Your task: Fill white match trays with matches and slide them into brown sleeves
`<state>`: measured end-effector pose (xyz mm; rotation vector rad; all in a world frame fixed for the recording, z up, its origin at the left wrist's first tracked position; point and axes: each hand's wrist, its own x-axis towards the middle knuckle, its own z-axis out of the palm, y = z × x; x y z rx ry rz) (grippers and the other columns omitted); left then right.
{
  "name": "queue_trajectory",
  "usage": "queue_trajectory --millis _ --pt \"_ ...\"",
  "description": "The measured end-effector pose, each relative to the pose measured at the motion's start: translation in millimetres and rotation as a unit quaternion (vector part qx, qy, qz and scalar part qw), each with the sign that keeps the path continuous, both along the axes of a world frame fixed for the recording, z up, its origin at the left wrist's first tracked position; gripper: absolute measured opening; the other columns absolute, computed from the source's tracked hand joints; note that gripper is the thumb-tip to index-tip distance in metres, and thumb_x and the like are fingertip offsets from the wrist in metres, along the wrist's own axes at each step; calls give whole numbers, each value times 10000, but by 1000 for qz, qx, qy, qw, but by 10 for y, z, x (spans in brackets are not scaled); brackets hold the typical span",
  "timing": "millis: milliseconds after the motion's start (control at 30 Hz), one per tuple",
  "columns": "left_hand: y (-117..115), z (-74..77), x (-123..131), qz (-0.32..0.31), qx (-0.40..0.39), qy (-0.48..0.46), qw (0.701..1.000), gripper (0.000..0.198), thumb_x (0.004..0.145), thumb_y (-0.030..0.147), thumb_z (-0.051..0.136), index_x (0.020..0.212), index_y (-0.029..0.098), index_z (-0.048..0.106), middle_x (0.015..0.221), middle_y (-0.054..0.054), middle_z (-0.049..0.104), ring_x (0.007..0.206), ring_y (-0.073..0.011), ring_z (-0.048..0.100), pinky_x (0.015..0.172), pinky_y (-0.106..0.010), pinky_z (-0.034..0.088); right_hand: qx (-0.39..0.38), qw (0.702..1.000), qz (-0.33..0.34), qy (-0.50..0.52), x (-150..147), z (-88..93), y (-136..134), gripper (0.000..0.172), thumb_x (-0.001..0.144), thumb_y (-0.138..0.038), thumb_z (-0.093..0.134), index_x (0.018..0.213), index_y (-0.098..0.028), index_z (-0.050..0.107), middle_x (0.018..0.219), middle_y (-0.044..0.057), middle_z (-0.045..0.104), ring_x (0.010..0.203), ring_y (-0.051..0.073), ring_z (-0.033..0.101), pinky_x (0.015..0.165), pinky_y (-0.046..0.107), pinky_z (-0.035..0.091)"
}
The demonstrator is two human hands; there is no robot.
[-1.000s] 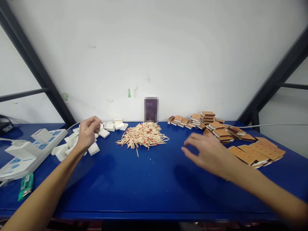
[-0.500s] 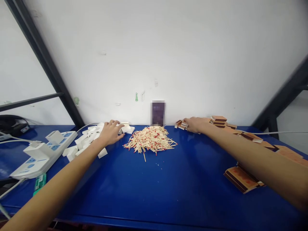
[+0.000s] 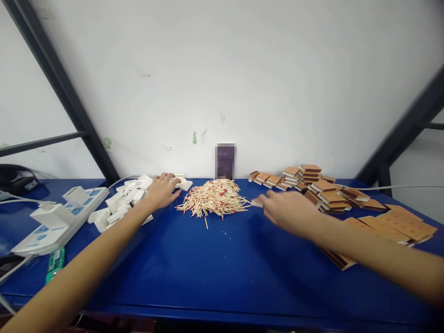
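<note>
A heap of red-tipped matches [image 3: 213, 200] lies mid-table on the blue table [image 3: 222, 273]. My left hand [image 3: 160, 190] reaches out flat, fingers stretched, onto the pile of white inner trays [image 3: 120, 203] left of the matches, its fingertips touching a tray [image 3: 182, 183] near the wall. My right hand [image 3: 286, 212], smeared by motion, hovers just right of the matches and pinches a small matchbox sleeve [image 3: 256, 202] at its fingertips. Stacks of brown matchbox sleeves [image 3: 312, 180] stand behind it, and flat ones [image 3: 402, 224] lie to the right.
Two white power strips [image 3: 52, 217] with plugs and cables lie at the left, a green lighter [image 3: 54, 263] in front of them. A dark blurred object [image 3: 225, 161] leans on the white wall. Black slanted frame bars [image 3: 62, 92] flank the table.
My right hand has drawn back from the brown sleeves at the wall toward the matches, with a small sleeve at its fingertips. My left hand has stayed on the white trays.
</note>
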<state>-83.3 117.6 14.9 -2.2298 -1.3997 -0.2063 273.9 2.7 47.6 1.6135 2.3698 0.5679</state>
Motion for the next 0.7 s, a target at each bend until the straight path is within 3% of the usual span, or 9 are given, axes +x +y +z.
queue_trajectory --millis 167,267,367,433,533,600,700 --pt "171 -135 62 8 8 -16 1000 249 913 296 498 1025 155 671 1239 -173 561 1138 -366 477 877 -499 401 -14 998 -46 -28 -27 -285 -399 328 859 15 443 1071 -115 657 892 148 698 754 262 707 513 292 394" --pt "198 -107 74 -10 9 -27 1000 213 910 251 484 978 165 667 1196 -146 583 1122 -334 488 880 -470 411 -34 999 -35 7 39 -256 -417 220 909 -120 482 1046 -131 654 896 137 692 734 263 697 547 317 414" --pt "73 17 95 -25 16 -47 998 214 923 279 471 956 168 651 1159 -127 592 1099 -311 500 886 -447 421 -14 996 38 74 69 -143 -374 183 938 -243 486 998 -164 640 987 124 676 865 283 664 741 416 447" --pt "-144 117 172 -46 24 -70 996 228 935 311 456 960 170 634 1158 -114 585 1068 -280 520 888 -420 435 8 983 117 139 54 -98 -318 185 934 -296 505 1023 -177 615 1118 131 643 988 287 612 836 454 412" --pt "-663 193 420 -219 -34 -138 965 166 903 273 491 941 171 616 1148 -93 587 1024 -233 553 890 -374 453 -3 958 185 221 -16 -134 -196 120 923 -272 514 924 -186 597 1044 90 640 934 226 578 807 373 397" --pt "-1044 156 628 -320 -116 -99 935 138 866 257 528 948 179 609 1122 -78 598 976 -216 571 865 -352 459 -5 955 176 239 -77 -216 -97 118 920 -233 506 849 -185 589 926 55 637 807 179 566 715 304 379" --pt "-1445 43 879 -388 -190 -35 901 200 854 357 592 954 183 593 1052 -64 619 849 -197 582 785 -338 456 39 970 127 202 -144 -357 45 115 921 -209 506 928 -182 618 974 63 643 817 191 570 664 298 349"
